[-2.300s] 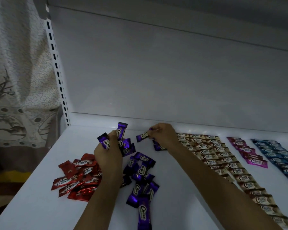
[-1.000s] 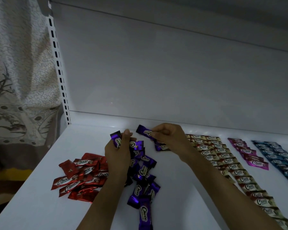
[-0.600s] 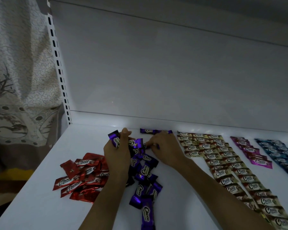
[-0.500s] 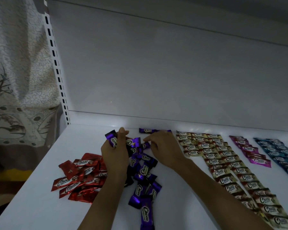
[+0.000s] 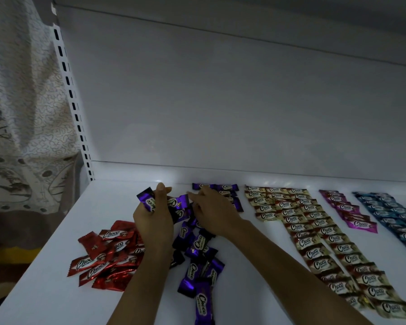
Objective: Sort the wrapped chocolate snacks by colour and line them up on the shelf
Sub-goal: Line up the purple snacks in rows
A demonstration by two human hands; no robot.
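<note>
Left hand [image 5: 154,221] grips a bunch of purple snacks [image 5: 148,201]. Right hand [image 5: 212,213]: fingers straight, tips beside the bunch. Near edge of shelf [image 5: 45,289]: loose purple pile [image 5: 198,249], red pile [image 5: 108,254] to its left. Farther back: purple row [image 5: 215,186] lies along the rear edge.

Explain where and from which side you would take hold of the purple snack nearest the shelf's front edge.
Pinch the purple snack across its long edges near the middle, coming from above. It lies flat, label up, lengthwise front to back, with bare shelf on either side, so both edges are probably free.
</note>
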